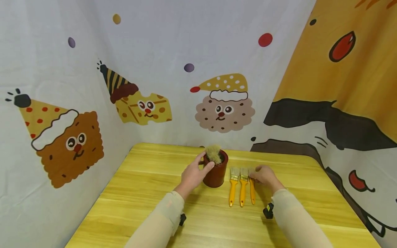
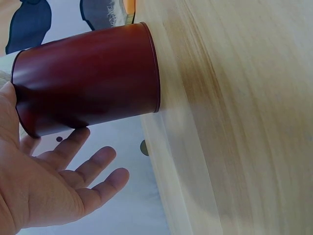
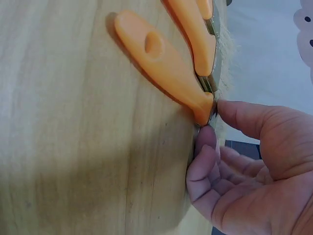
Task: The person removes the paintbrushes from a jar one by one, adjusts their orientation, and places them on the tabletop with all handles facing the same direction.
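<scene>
A dark red-brown cylindrical cup (image 1: 214, 178) stands upright on the table, with a beige fibrous tuft (image 1: 213, 154) sticking out of its top. Against the cup's left side and rim rests my left hand (image 1: 193, 174); the left wrist view shows its fingers spread loosely beside the wall. Right of the cup, three paintbrushes with orange handles lie side by side, bristles away from me: a left paintbrush (image 1: 232, 192), a middle paintbrush (image 1: 243, 193) and a right paintbrush (image 3: 166, 68). Thumb and finger of my right hand (image 1: 264, 175) pinch the right paintbrush near its ferrule, hiding part of its bristles.
The wooden table (image 1: 139, 203) reaches back to a white cloth backdrop (image 1: 173, 41) printed with cartoon food figures. A black device (image 1: 268, 210) is worn at the right wrist, and another black device (image 1: 182, 219) at the left.
</scene>
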`<move>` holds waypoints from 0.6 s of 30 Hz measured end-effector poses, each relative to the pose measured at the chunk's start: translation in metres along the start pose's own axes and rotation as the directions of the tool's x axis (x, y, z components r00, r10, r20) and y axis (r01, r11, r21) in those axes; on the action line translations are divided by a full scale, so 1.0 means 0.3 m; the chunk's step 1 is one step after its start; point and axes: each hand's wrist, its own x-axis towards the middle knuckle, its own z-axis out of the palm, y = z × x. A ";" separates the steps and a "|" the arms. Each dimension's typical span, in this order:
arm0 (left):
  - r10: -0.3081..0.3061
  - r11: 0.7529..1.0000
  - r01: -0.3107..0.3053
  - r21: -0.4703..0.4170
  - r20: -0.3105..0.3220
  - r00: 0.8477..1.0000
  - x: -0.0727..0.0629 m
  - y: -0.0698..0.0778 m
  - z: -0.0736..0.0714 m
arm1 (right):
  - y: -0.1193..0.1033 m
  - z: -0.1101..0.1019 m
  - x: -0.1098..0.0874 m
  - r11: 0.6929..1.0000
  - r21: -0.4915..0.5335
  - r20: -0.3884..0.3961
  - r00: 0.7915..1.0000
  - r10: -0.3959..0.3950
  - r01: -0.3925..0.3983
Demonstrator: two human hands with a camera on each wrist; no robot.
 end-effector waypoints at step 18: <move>0.006 1.000 -0.006 0.007 -0.004 1.000 -0.002 0.002 -0.003 | -0.066 0.041 -0.012 0.983 -0.183 -0.039 0.999 -0.028 0.020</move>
